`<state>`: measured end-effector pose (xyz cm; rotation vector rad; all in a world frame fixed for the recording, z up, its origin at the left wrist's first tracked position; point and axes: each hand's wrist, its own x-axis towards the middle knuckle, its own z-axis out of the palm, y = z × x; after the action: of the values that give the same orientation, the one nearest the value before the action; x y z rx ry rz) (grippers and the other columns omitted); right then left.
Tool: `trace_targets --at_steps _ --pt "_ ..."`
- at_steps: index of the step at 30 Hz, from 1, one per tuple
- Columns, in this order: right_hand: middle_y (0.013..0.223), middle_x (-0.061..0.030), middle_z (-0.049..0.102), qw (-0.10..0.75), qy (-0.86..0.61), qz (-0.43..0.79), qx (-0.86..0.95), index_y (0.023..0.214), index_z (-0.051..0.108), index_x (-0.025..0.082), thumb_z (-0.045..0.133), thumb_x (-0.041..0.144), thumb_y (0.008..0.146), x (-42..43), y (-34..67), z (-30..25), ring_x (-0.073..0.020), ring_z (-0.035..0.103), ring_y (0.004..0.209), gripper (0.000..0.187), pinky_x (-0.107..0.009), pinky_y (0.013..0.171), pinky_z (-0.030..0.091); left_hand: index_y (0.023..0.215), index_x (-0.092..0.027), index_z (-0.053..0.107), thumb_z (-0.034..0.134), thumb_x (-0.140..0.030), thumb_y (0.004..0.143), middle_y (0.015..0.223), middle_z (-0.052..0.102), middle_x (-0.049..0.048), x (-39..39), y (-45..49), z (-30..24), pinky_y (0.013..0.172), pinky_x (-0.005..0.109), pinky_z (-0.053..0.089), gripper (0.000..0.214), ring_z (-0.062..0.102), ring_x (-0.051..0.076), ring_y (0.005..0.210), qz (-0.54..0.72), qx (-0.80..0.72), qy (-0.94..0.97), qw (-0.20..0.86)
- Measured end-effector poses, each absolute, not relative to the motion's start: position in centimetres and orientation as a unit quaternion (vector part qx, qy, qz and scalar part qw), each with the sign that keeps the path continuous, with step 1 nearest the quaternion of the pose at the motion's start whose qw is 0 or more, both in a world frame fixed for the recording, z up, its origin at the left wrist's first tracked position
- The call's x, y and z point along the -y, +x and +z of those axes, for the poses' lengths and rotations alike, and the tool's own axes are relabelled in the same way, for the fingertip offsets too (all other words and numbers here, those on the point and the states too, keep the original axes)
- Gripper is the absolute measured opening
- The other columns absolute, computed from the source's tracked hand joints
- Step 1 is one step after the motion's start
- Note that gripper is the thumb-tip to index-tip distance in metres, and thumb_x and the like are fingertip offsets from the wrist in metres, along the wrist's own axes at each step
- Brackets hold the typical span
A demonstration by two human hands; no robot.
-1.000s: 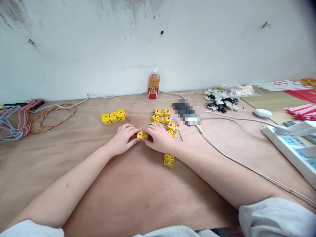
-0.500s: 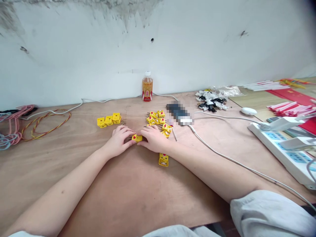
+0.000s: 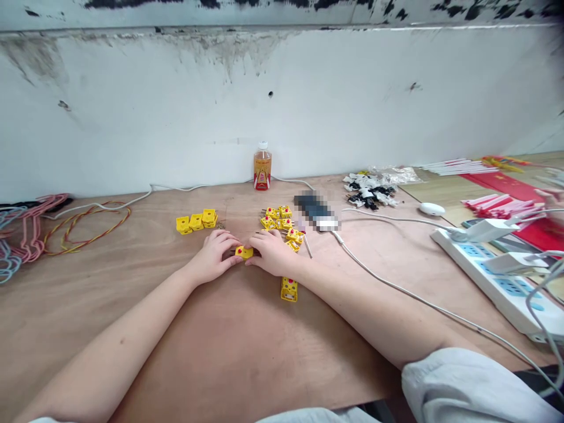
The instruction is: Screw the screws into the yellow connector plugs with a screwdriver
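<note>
Between my two hands is a small yellow connector plug (image 3: 244,252) with a red spot and dark metal pins pointing left. The fingers of my left hand (image 3: 217,255) close on its pin end. My right hand (image 3: 272,252) pinches the other end, its fingertips partly covering the yellow body. Beyond and beside my right hand lie several yellow plugs with red spots (image 3: 277,218). Another yellow piece (image 3: 289,289) lies just below my right wrist. Stacked yellow covers (image 3: 196,221) sit beyond my left hand, next to a few tiny screws (image 3: 221,226).
A drink bottle (image 3: 262,167) stands by the wall. A phone (image 3: 315,208) with a white cable lies right of the plugs, near a thin rod (image 3: 308,245). Farther right are black and white parts (image 3: 370,191) and a power strip (image 3: 497,282). Twisted wire (image 3: 88,220) and hangers (image 3: 33,226) lie left.
The head view has tilted up, showing more wall. Both hands keep hold of the yellow plug in nearly the same place. Part of another person's hand appears at the far right.
</note>
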<state>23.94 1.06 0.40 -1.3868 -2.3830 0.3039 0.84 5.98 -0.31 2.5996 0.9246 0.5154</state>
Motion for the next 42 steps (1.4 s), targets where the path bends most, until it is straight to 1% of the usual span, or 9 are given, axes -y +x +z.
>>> trace_targets --at_steps 4,10,18,24,29,32,35,38,42 --pt "0.114 -0.0105 0.075 0.191 -0.478 0.107 0.851 0.112 0.067 0.02 0.078 0.034 0.094 -1.0 24.1 0.0 -0.0295 0.065 0.114 0.025 -0.044 0.099 0.037 0.117 -0.023 0.07 0.065 -0.042 0.097 0.129 0.07 0.0104 -5.9 0.8 -0.7 0.116 0.057 0.037 0.028 0.048 0.033 0.133 0.192 -0.318 0.916 0.15" --pt "0.117 -0.0097 0.075 0.216 -0.477 0.098 0.846 0.132 0.06 0.02 0.079 0.032 0.092 -1.2 24.4 -0.3 -0.0289 0.065 0.116 0.046 -0.043 0.101 0.038 0.117 -0.022 0.07 0.06 -0.043 0.1 0.128 0.07 0.0108 -6.1 0.9 -0.6 0.114 0.057 0.038 0.029 0.05 0.033 0.128 0.199 -0.349 0.904 0.144" --pt "0.119 -0.0116 0.075 0.202 -0.47 0.075 0.856 0.12 0.066 0.018 0.068 0.024 0.098 -1.0 24.3 -0.3 -0.029 0.065 0.113 0.023 -0.043 0.099 0.039 0.121 -0.021 0.071 0.053 -0.041 0.103 0.128 0.069 0.0112 -6.0 0.9 -0.3 0.114 0.054 0.038 0.032 0.05 0.031 0.126 0.204 -0.358 0.9 0.144" --pt "0.13 -0.0131 0.073 0.193 -0.435 0.066 0.877 0.124 0.071 0.021 0.064 0.021 0.099 -0.9 24.5 0.2 -0.0312 0.064 0.119 0.026 -0.049 0.102 0.04 0.138 -0.026 0.065 0.056 -0.042 0.102 0.136 0.066 0.0107 -5.6 1.1 -0.4 0.115 0.057 0.037 0.041 0.046 0.032 0.132 0.184 -0.344 0.912 0.129" --pt "0.133 -0.013 0.072 0.19 -0.4 0.054 0.895 0.127 0.071 0.024 0.062 0.022 0.1 -1.3 25.8 0.8 -0.0314 0.064 0.121 0.029 -0.051 0.103 0.043 0.134 -0.026 0.068 0.062 -0.041 0.099 0.135 0.067 0.0107 -5.8 1.3 -0.4 0.112 0.059 0.038 0.038 0.045 0.035 0.134 0.163 -0.36 0.911 0.119" --pt "0.141 -0.0138 0.066 0.242 -0.372 0.049 0.895 0.127 0.07 0.023 0.059 0.02 0.1 -1.9 27.9 1.4 -0.0295 0.063 0.123 0.029 -0.048 0.103 0.047 0.132 -0.024 0.068 0.061 -0.04 0.099 0.136 0.066 0.0112 -5.7 1.0 -0.1 0.113 0.06 0.038 0.037 0.045 0.035 0.134 0.158 -0.362 0.911 0.12" --pt "0.123 -0.0141 0.072 0.283 -0.395 0.051 0.872 0.109 0.073 0.021 0.06 0.028 0.101 -2.4 30.1 1.9 -0.0288 0.065 0.112 0.018 -0.045 0.097 0.049 0.126 -0.024 0.069 0.063 -0.037 0.094 0.139 0.065 0.0122 -5.4 0.5 0.2 0.114 0.061 0.037 0.035 0.045 0.037 0.137 0.155 -0.356 0.915 0.108" --pt "0.098 -0.0106 0.073 0.254 -0.381 0.057 0.887 0.085 0.072 0.022 0.062 0.037 0.1 -2.7 31.2 1.7 -0.0262 0.063 0.096 0.024 -0.041 0.088 0.048 0.131 -0.025 0.067 0.066 -0.042 0.091 0.148 0.059 0.0132 -5.2 0.5 0.2 0.115 0.064 0.034 0.044 0.04 0.04 0.144 0.157 -0.353 0.918 0.088" --pt "0.09 -0.0091 0.07 0.229 -0.367 0.042 0.9 0.084 0.072 0.021 0.061 0.037 0.101 -2.8 30.8 1.0 -0.0249 0.061 0.09 0.026 -0.039 0.083 0.047 0.124 -0.025 0.073 0.056 -0.044 0.1 0.144 0.064 0.0125 -5.2 0.6 0.1 0.114 0.063 0.032 0.035 0.044 0.039 0.143 0.162 -0.353 0.921 0.04"
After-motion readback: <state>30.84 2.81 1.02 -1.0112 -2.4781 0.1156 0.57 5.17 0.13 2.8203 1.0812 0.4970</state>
